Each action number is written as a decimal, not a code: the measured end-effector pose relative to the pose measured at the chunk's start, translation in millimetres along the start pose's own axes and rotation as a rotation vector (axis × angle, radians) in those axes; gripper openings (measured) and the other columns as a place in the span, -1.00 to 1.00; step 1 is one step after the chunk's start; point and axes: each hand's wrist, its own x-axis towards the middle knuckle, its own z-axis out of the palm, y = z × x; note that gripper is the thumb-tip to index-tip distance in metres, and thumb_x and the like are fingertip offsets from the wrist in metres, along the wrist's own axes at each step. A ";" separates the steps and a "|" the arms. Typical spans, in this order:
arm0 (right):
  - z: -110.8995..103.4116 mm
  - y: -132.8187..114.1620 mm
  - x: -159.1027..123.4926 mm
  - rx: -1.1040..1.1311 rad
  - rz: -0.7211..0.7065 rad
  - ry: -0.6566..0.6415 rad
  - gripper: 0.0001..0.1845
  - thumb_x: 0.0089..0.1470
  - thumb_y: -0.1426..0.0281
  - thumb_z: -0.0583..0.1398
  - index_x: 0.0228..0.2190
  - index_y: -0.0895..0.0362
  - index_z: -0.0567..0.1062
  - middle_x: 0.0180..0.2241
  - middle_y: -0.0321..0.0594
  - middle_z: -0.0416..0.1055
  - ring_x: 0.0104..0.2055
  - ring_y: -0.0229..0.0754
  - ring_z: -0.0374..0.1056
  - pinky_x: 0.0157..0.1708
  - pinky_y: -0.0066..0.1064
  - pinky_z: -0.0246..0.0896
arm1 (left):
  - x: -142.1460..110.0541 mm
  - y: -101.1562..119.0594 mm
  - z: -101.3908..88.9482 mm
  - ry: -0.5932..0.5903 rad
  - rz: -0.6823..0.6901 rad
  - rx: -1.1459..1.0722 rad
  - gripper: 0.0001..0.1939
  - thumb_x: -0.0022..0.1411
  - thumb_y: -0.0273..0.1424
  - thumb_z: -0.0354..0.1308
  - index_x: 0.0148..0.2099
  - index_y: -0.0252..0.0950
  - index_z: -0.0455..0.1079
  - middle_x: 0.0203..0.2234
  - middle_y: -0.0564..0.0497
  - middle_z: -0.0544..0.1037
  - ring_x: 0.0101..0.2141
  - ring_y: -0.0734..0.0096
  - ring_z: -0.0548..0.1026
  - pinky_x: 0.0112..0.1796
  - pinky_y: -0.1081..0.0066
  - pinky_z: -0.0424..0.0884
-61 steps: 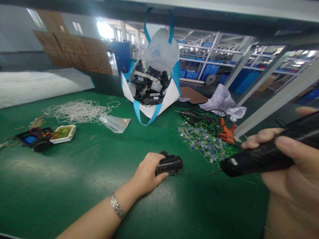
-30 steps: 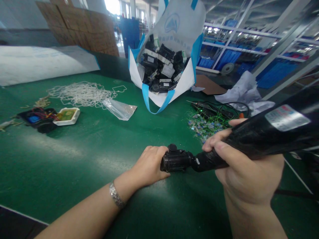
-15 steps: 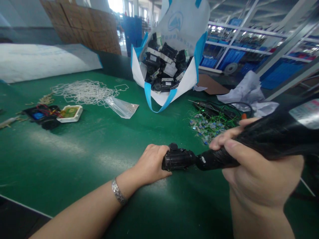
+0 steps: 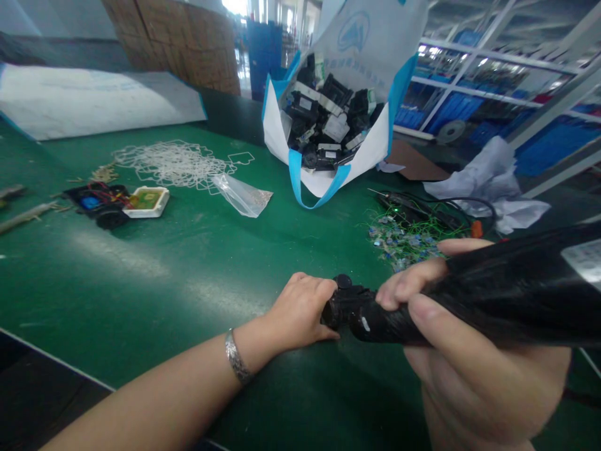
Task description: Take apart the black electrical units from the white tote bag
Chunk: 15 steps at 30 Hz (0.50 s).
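Note:
My left hand [image 4: 305, 310] is closed around a small black plastic housing [image 4: 350, 300] with a round knob on top, holding it down on the green table [image 4: 225, 257]. My right hand [image 4: 469, 351] grips a thick black power tool [image 4: 521, 288], which looks like an electric screwdriver, with a pale label on its body. The tool lies nearly level, its narrow nose over the housing's right side and partly hiding it. Its tip cannot be made out.
A white-and-blue bag [image 4: 277, 125] full of black housings stands behind my hands. Green-wired small parts [image 4: 404, 241] and crumpled paper [image 4: 488, 178] lie at the right. White wire frames [image 4: 173, 163], a plastic bag [image 4: 246, 197] and an opened device with wires [image 4: 110, 203] lie left.
The tool's nose has moved left, from the housing's right end to over it. My right hand has come closer to my left. The whole view has shifted slightly.

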 end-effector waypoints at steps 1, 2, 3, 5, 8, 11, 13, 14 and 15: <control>0.8 1.4 0.1 -0.010 -0.008 0.003 -0.63 -0.15 0.57 0.20 -0.23 0.16 0.28 -0.50 -0.27 0.28 -0.50 -0.11 0.26 -0.36 -0.15 0.21 | -0.1 0.1 -0.2 0.003 -0.002 0.007 -0.45 -0.17 -0.17 0.31 -0.19 -0.32 0.19 -0.33 -0.03 0.40 -0.29 0.22 0.35 -0.25 0.29 0.20; 1.4 2.1 0.4 -0.017 -0.013 0.002 -0.63 -0.15 0.57 0.20 -0.24 0.17 0.27 -0.49 -0.26 0.29 -0.49 -0.11 0.26 -0.34 -0.15 0.21 | -0.2 0.2 -0.4 0.008 -0.005 0.014 -0.46 -0.16 -0.17 0.30 -0.20 -0.32 0.19 -0.33 -0.03 0.40 -0.29 0.22 0.35 -0.25 0.29 0.21; 1.7 2.2 0.7 -0.018 -0.020 0.003 -0.64 -0.16 0.57 0.21 -0.25 0.17 0.27 -0.49 -0.26 0.29 -0.49 -0.11 0.26 -0.34 -0.15 0.21 | -0.3 0.2 -0.6 0.013 -0.009 0.021 -0.47 -0.16 -0.18 0.30 -0.21 -0.32 0.19 -0.32 -0.03 0.39 -0.29 0.23 0.34 -0.26 0.29 0.21; 2.0 1.4 2.1 -0.004 -0.025 -0.001 -0.66 -0.16 0.58 0.21 -0.28 0.18 0.28 -0.48 -0.26 0.29 -0.50 -0.12 0.26 -0.36 -0.17 0.22 | -0.4 0.5 -1.2 0.016 -0.021 0.030 -0.48 -0.16 -0.19 0.30 -0.21 -0.32 0.19 -0.32 -0.03 0.39 -0.28 0.24 0.34 -0.26 0.30 0.21; 1.6 0.2 4.9 0.043 -0.035 -0.020 -0.69 -0.16 0.61 0.19 -0.30 0.18 0.28 -0.51 -0.27 0.29 -0.53 -0.14 0.25 -0.43 -0.22 0.23 | -0.4 1.2 -2.6 0.005 -0.027 0.033 -0.45 -0.19 -0.20 0.33 -0.19 -0.31 0.19 -0.31 -0.02 0.38 -0.27 0.23 0.33 -0.26 0.30 0.21; 1.3 -0.4 5.6 0.065 -0.038 -0.035 -0.68 -0.15 0.62 0.18 -0.29 0.18 0.27 -0.52 -0.27 0.28 -0.53 -0.15 0.25 -0.44 -0.24 0.23 | -0.3 2.0 -3.6 -0.007 -0.023 0.030 -0.43 -0.21 -0.21 0.34 -0.18 -0.31 0.19 -0.30 -0.02 0.38 -0.26 0.22 0.33 -0.25 0.29 0.22; 2.0 -1.9 4.8 0.067 -0.036 -0.031 -0.67 -0.15 0.62 0.18 -0.28 0.18 0.26 -0.52 -0.27 0.28 -0.53 -0.15 0.24 -0.44 -0.24 0.22 | -0.3 2.2 -3.6 -0.008 -0.026 0.023 -0.43 -0.20 -0.21 0.34 -0.17 -0.31 0.19 -0.30 -0.03 0.38 -0.25 0.21 0.33 -0.24 0.28 0.22; 2.6 -3.2 4.5 0.068 -0.037 -0.031 -0.66 -0.15 0.62 0.18 -0.27 0.18 0.26 -0.52 -0.27 0.28 -0.53 -0.14 0.24 -0.44 -0.24 0.22 | -0.4 2.2 -3.4 -0.009 -0.029 0.018 -0.42 -0.20 -0.22 0.34 -0.17 -0.31 0.19 -0.30 -0.03 0.38 -0.25 0.21 0.33 -0.24 0.27 0.22; 2.9 -4.9 4.8 0.070 -0.031 -0.033 -0.65 -0.15 0.62 0.18 -0.26 0.18 0.26 -0.52 -0.27 0.28 -0.53 -0.14 0.24 -0.44 -0.23 0.22 | -0.5 2.3 -3.2 -0.012 -0.034 0.013 -0.42 -0.20 -0.22 0.33 -0.16 -0.32 0.18 -0.30 -0.03 0.38 -0.25 0.21 0.33 -0.23 0.27 0.22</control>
